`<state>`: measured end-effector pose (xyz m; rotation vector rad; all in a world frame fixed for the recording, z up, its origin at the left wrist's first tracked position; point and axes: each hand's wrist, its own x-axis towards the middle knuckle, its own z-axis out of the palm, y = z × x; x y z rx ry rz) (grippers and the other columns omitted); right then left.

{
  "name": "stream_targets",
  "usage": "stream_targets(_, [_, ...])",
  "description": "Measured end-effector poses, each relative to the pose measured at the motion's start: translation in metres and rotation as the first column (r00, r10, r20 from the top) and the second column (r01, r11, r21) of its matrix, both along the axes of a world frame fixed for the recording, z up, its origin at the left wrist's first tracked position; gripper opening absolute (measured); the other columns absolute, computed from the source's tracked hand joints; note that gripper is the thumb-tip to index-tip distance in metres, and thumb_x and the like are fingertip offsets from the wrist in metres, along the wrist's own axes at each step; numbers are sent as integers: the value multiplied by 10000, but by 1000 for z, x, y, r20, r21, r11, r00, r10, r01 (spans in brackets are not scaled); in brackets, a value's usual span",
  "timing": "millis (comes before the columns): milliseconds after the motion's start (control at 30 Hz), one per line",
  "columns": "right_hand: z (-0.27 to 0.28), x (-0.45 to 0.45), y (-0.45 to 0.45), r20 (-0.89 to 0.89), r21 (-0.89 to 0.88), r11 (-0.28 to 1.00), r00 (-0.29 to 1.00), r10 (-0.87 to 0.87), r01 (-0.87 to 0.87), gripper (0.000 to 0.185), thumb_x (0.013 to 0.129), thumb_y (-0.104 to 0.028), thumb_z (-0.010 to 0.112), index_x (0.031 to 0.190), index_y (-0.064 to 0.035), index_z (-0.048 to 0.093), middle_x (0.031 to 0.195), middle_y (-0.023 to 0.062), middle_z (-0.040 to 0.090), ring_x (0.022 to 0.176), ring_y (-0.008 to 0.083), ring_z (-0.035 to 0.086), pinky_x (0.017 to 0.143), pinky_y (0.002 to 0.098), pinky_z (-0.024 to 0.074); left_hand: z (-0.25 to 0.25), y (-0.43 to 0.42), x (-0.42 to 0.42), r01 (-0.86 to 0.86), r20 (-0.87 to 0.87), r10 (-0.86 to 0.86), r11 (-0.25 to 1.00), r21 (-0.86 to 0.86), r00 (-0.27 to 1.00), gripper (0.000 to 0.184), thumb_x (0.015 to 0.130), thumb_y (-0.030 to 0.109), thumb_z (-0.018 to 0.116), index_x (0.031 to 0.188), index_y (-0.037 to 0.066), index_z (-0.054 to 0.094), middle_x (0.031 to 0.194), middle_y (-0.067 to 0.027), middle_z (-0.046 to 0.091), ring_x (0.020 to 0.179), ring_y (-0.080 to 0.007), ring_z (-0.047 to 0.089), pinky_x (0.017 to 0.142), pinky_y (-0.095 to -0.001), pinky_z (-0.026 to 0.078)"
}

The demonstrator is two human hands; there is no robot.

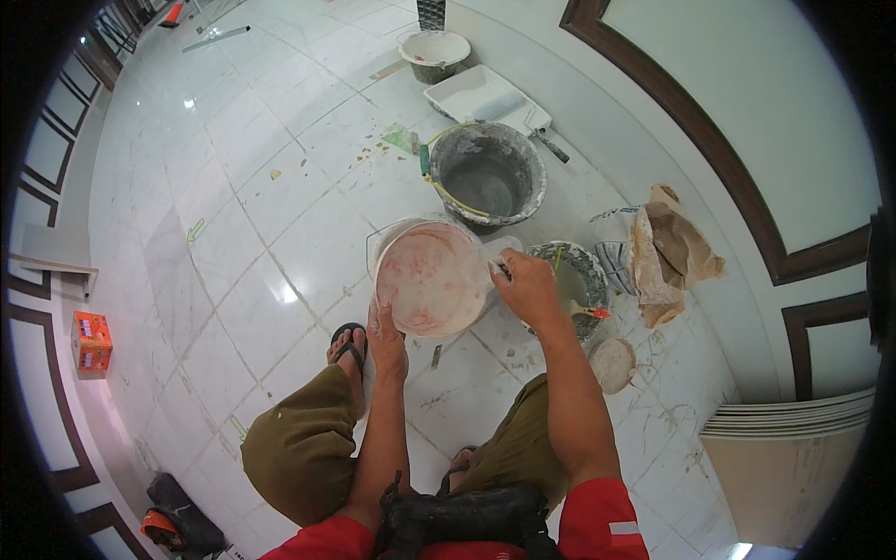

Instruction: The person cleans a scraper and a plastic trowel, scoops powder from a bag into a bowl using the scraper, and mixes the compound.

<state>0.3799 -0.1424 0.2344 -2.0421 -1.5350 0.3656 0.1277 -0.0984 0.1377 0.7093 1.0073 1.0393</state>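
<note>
A white bucket (431,285) with pinkish-white smears inside is tilted so its open mouth faces me. A thin wire handle hangs at its left side. My left hand (386,338) grips its near left rim, with the thumb toward the inside. My right hand (530,287) is closed at the bucket's right edge, round a dark-handled tool (502,269) whose other end I cannot make out clearly. Close beyond my right hand stands a grey-crusted bucket (600,273) holding murky liquid and a brush (588,312) with an orange-red tip.
Further ahead stand a large grey-smeared bucket (537,182), a paint tray (471,91) with a roller, and a small basin (435,54). A torn paper bag (674,252), a round crusted disc (613,365) and stacked boards (793,457) lie right. An orange box (91,341) stands left.
</note>
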Motion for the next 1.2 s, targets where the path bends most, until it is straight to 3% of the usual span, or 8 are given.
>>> stream_targets(200, [-2, 0, 2, -1, -1, 1000, 1000, 11, -11, 201, 875, -179, 697, 941, -6, 617, 931, 206, 693, 880, 434, 674, 762, 520, 531, 1, 1, 1, -9, 10, 10, 1000, -26, 1000, 566, 1052, 408, 543, 1498, 68, 469, 1439, -92, 567, 1294, -212, 573, 1055, -378, 486])
stream_targets(267, [-6, 0, 3, 21, 112, 994, 1000, 2, -4, 195, 897, -184, 722, 886, -4, 647, 813, 210, 683, 747, 416, 663, 671, 470, 510, 0, 1, 1, -23, 19, 24, 999, -49, 1000, 577, 1048, 412, 555, 1498, 61, 469, 1437, -92, 569, 1292, -212, 574, 1061, -380, 483])
stream_targets(467, [-2, 0, 5, -19, 17, 1000, 1000, -13, 14, 195, 861, -171, 705, 931, -12, 617, 909, 207, 689, 867, 430, 672, 760, 512, 530, -4, 2, 0, -24, 43, 26, 999, -38, 999, 612, 1036, 420, 582, 1505, 46, 457, 1459, -103, 553, 1317, -221, 557, 1077, -388, 476])
stream_targets(700, [-3, 0, 8, 3, 29, 1000, 1000, -1, 1, 199, 869, -183, 704, 915, -8, 619, 890, 217, 685, 844, 435, 668, 735, 509, 523, 4, 4, 0, -2, 56, 2, 1000, -14, 998, 628, 1040, 417, 571, 1528, 47, 431, 1479, -105, 535, 1328, -231, 551, 1095, -390, 462])
stream_targets(900, [8, 3, 7, -128, 52, 987, 981, -146, 153, 209, 901, -225, 704, 907, -17, 685, 835, 228, 707, 790, 429, 690, 702, 469, 534, 3, 9, -3, -1, 28, 1, 1000, -9, 1000, 606, 1054, 408, 544, 1533, 55, 428, 1480, -101, 535, 1333, -225, 549, 1093, -384, 466])
stream_targets(1000, [7, 11, 10, -209, 103, 977, 965, -161, 185, 197, 900, -202, 723, 925, -6, 715, 787, 178, 731, 687, 308, 714, 663, 419, 535, 4, 10, -5, -6, 20, 6, 1000, -19, 1000, 571, 1055, 389, 541, 1518, 66, 450, 1459, -86, 551, 1313, -212, 559, 1068, -375, 478])
stream_targets(1067, [13, 15, 17, -497, 43, 966, 844, -203, 257, 147, 928, -109, 730, 936, 37, 722, 752, 33, 704, 691, 78, 621, 649, 265, 507, 7, 13, -6, -4, 13, 5, 998, -70, 1000, 538, 1055, 373, 540, 1497, 75, 475, 1433, -71, 567, 1288, -200, 570, 1035, -364, 491])
stream_targets(1200, [24, 27, 41, -615, 87, 951, 767, -184, 298, 166, 919, -136, 744, 903, 27, 717, 725, 41, 695, 627, 64, 575, 574, 268, 470, 3, 12, -8, -61, 32, 65, 991, -117, 997, 514, 1055, 362, 534, 1482, 79, 492, 1415, -61, 576, 1271, -197, 577, 1011, -351, 497])
